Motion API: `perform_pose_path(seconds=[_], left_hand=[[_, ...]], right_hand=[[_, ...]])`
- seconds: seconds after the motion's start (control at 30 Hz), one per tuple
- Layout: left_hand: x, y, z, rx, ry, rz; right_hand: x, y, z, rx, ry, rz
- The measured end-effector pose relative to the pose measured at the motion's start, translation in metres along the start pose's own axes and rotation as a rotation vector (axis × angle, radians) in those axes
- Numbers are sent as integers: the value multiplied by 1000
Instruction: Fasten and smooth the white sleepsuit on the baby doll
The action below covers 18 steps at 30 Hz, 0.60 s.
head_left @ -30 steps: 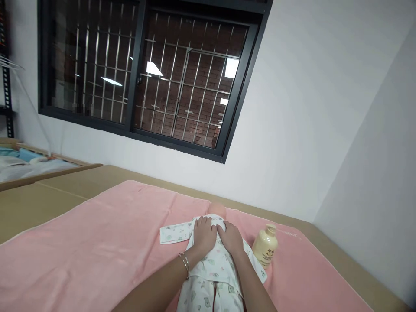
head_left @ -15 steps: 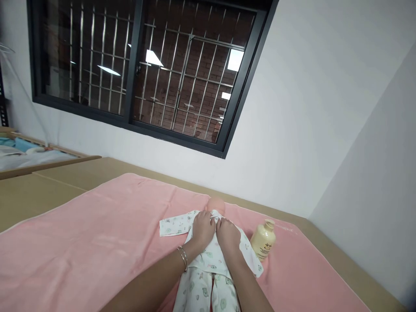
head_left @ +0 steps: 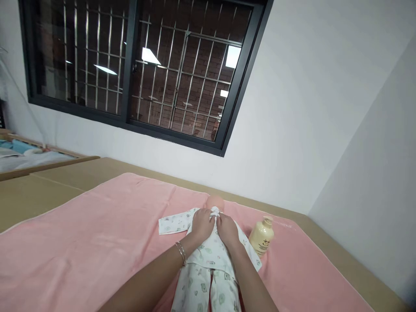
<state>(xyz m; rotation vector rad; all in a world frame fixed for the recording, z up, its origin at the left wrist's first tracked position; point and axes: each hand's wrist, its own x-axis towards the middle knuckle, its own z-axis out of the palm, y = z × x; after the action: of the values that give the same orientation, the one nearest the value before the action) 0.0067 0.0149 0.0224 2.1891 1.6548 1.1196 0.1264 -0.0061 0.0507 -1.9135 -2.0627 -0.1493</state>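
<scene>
The person's left hand [head_left: 202, 226] and right hand [head_left: 228, 230] rest side by side on a patterned white top [head_left: 212, 252], fingers bent near its neckline; whether they pinch cloth cannot be told. Just beyond both is the doll's head [head_left: 215, 202]; right of the right hand stands a yellow bottle [head_left: 261, 237].

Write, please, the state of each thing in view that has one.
Doll: lying down
Patterned top: on the doll, sleeves spread outward
Left hand: on the top
Right hand: on the top
Trousers: laid out straight
Bottle: upright
Pink cloth: spread, lightly creased
Window: seemingly shut
</scene>
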Motion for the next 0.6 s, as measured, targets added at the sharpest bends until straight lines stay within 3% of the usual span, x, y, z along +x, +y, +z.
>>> perform_pose_path(seconds=[0.17, 0.27, 0.47, 0.6], left_hand=[[-6, 5, -4, 97, 67, -65], [-3, 3, -1, 88, 20, -84], [6, -6, 6, 21, -56, 10], [5, -3, 4, 52, -72, 25]], right_hand=[[-8, -19, 0, -106, 33, 242], [-5, -10, 2, -73, 8, 171], [9, 22, 7, 38, -47, -29], [10, 21, 7, 7, -61, -74]])
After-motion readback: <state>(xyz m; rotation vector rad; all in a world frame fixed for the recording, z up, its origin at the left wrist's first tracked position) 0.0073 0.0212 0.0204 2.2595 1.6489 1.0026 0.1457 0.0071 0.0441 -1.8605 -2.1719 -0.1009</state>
